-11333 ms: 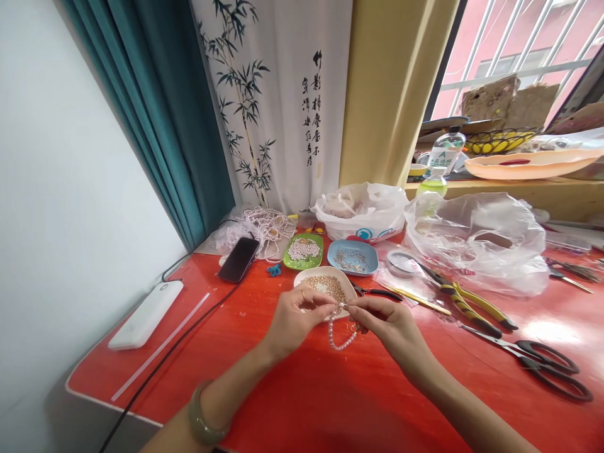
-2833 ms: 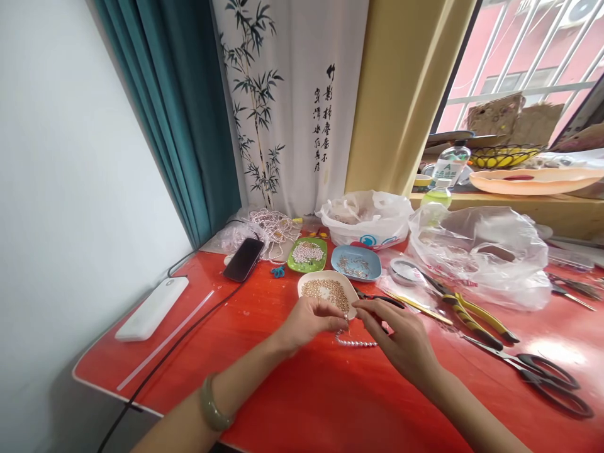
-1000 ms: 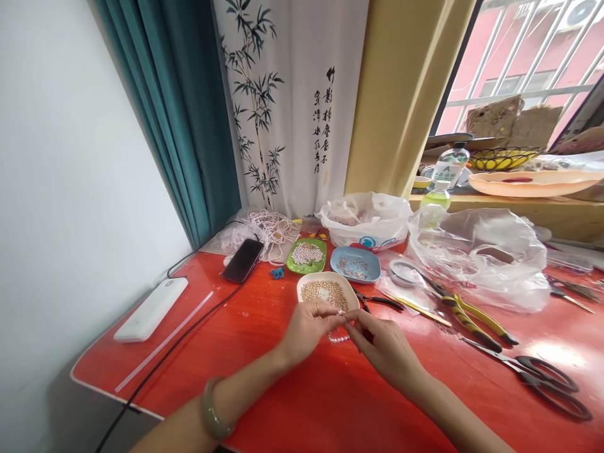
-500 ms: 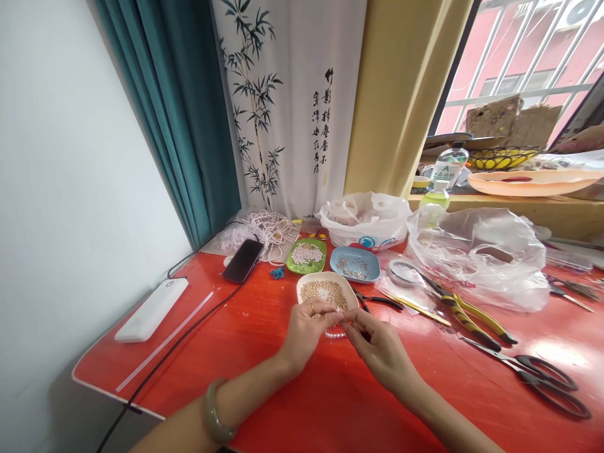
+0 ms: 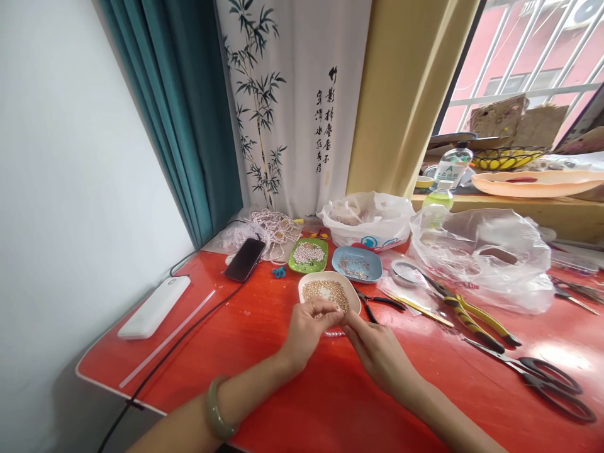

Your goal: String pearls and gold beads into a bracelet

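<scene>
Glossy red, this table (image 5: 274, 409), with a bright glare off to the right! It stands in a corner: pale wall (image 5: 85, 189), teal curtain (image 5: 160, 100), a white hanging (image 5: 302, 38) painted with bamboo, yellow curtain (image 5: 401, 94), then a window with white bars (image 5: 500, 102).

And at the centre, the left hand (image 5: 304, 330), thumb and forefinger pinched together on the bead strand (image 5: 335, 334), its pale beads showing just below the fingertips, by the near rim of the cream dish (image 5: 355, 301). The right hand (image 5: 377, 352) meets it, fingertip to fingertip; how tightly it closes, or on what, I can't tell.

Now the writing: black brush characters run down the hanging in two columns, 竹影 heading the right one. On the sill (image 5: 495, 204), a bottle (image 5: 450, 171) shows a big "A", smaller lines unreadable. Red print on the clear bag (image 5: 481, 251)? Too creased to read.
</scene>
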The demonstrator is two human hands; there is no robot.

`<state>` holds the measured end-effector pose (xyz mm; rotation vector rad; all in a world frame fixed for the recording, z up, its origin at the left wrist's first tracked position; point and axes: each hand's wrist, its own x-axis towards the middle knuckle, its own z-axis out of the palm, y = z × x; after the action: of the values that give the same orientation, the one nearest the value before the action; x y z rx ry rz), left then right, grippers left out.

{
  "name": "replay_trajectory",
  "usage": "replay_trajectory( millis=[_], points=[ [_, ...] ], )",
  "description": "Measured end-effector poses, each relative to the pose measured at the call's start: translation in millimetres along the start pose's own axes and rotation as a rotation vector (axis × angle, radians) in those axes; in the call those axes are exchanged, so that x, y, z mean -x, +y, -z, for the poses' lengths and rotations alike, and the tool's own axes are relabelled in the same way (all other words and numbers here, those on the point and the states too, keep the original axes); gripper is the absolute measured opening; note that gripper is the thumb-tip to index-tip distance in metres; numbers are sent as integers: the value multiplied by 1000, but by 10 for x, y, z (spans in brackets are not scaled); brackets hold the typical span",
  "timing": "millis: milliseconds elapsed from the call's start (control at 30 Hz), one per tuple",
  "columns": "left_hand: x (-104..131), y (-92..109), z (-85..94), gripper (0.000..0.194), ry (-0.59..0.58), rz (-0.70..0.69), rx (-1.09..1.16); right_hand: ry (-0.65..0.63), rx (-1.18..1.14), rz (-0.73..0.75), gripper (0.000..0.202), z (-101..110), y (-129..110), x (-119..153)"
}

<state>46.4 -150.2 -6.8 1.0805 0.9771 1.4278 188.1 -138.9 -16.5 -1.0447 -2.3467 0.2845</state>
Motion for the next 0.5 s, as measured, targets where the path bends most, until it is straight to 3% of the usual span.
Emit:
replay_trajectory(
  millis=[400,500],
  points=[
    [-22,-49,22,12,-22,23,47,-38,89,111,24,-6,48,10],
    [-57,-30,25,18,6,93,56,-19,81,112,23,-9,29,12]
  ],
)
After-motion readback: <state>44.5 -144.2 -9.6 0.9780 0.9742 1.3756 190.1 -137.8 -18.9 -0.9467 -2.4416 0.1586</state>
